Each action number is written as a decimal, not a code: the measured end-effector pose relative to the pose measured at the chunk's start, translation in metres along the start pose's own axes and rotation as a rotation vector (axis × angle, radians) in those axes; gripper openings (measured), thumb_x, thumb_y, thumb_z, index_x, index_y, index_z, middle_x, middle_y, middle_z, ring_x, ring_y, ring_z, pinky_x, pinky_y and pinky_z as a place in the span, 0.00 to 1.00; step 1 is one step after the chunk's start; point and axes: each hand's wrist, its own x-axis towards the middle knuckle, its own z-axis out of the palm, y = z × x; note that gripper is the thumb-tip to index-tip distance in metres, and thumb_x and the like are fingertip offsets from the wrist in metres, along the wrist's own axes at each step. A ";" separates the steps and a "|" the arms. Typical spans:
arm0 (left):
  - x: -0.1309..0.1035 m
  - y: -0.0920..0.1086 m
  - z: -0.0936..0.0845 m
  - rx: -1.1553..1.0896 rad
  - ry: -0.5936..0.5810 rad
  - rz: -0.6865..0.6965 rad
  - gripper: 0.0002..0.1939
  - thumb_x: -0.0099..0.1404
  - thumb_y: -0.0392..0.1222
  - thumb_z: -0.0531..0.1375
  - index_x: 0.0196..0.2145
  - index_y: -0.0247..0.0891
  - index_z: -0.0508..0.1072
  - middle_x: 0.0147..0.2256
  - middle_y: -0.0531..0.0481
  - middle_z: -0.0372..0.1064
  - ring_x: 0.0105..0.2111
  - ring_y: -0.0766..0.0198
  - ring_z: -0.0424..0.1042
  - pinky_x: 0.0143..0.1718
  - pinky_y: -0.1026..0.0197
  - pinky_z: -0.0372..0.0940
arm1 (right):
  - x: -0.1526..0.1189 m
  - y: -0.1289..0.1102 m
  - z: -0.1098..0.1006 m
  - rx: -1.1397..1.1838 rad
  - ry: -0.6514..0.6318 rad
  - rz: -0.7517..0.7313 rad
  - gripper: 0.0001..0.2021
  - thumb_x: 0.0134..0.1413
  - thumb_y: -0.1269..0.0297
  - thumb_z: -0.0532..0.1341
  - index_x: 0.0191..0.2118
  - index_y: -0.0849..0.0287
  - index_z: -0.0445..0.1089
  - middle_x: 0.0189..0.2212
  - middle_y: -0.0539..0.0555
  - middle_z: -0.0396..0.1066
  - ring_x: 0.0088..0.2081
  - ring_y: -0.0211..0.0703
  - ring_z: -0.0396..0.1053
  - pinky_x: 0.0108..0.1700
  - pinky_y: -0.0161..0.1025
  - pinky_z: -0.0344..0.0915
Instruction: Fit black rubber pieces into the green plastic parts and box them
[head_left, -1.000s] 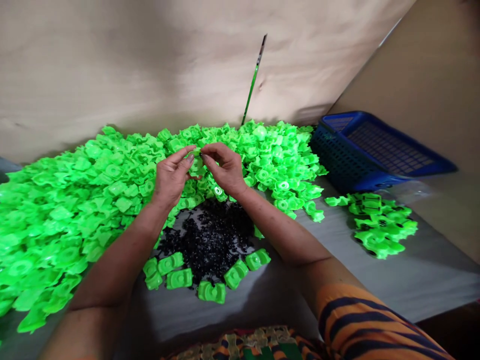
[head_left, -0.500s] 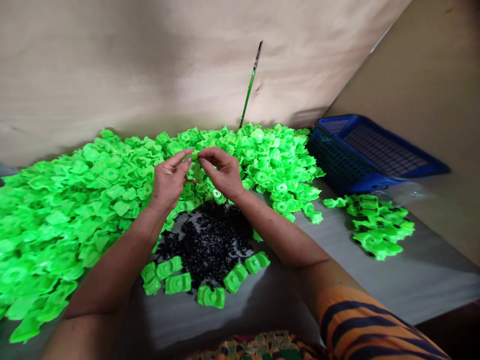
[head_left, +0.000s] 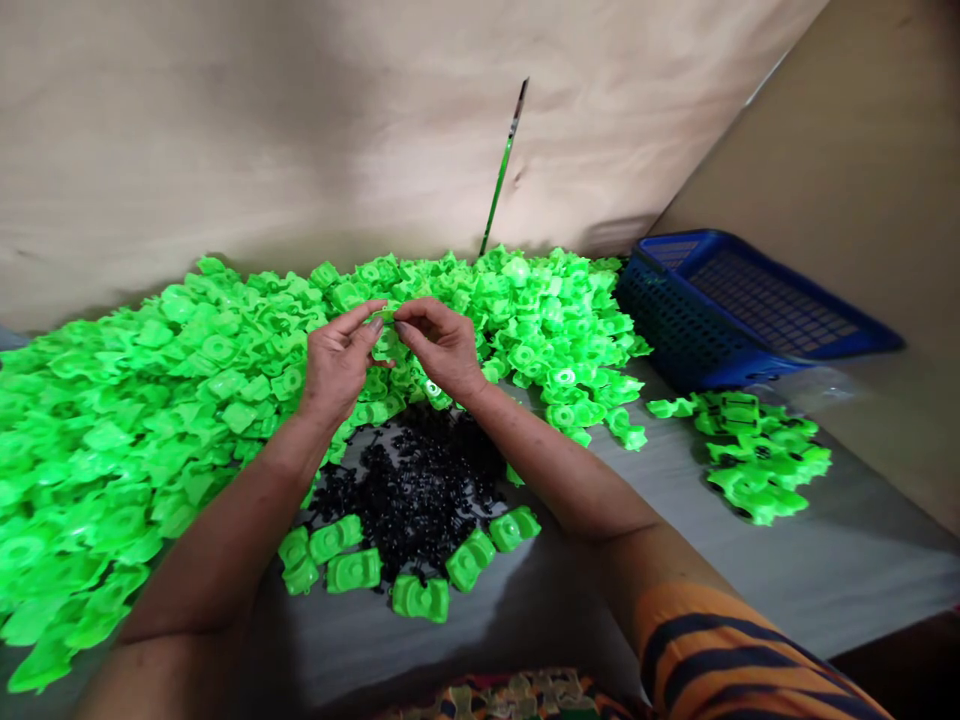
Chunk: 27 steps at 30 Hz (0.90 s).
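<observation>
Between my two hands is a small bright green plastic toy car body (head_left: pixel 386 316), held up in front of the green pile. My left hand (head_left: pixel 337 360) pinches its left side between thumb and fingers. From the right, my right hand (head_left: pixel 444 345) has thumb and forefinger closed at its edge; whether a small part is also in that pinch is hidden. Below the hands lies a heap of small black plastic parts (head_left: pixel 420 490), looking like wheel axles. Several green car bodies (head_left: pixel 354 570) rest along the heap's near edge.
A large pile of green car bodies (head_left: pixel 187 370) covers the table's left and back. A blue plastic basket (head_left: pixel 682 330) stands at the back right. Before it sits a smaller group of green cars with black wheels (head_left: pixel 765 455). A thin green stick (head_left: pixel 498 185) leans on the wall.
Both hands stay at nearly the same spot, with the right fingers shifted very slightly on the green piece. The view has moved a little; the other things lie as before.
</observation>
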 end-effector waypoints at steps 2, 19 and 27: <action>0.000 -0.002 0.001 0.013 0.011 0.004 0.15 0.55 0.46 0.74 0.40 0.40 0.87 0.22 0.58 0.59 0.22 0.71 0.59 0.23 0.67 0.73 | -0.001 0.002 0.001 0.008 0.002 -0.004 0.06 0.66 0.60 0.64 0.42 0.56 0.73 0.39 0.51 0.76 0.40 0.38 0.75 0.47 0.40 0.75; 0.003 0.004 -0.005 -0.030 0.012 0.042 0.18 0.57 0.50 0.75 0.42 0.39 0.85 0.25 0.56 0.66 0.24 0.69 0.68 0.29 0.63 0.77 | 0.017 -0.020 -0.016 -0.100 -0.105 0.016 0.05 0.65 0.63 0.65 0.43 0.57 0.73 0.38 0.50 0.75 0.39 0.37 0.71 0.44 0.37 0.71; 0.011 0.021 -0.018 -0.008 -0.023 -0.008 0.31 0.50 0.35 0.76 0.54 0.43 0.80 0.32 0.53 0.79 0.42 0.53 0.84 0.39 0.58 0.82 | 0.022 -0.086 -0.028 -0.988 -0.938 0.294 0.10 0.62 0.71 0.65 0.47 0.61 0.80 0.44 0.60 0.81 0.46 0.47 0.75 0.44 0.39 0.64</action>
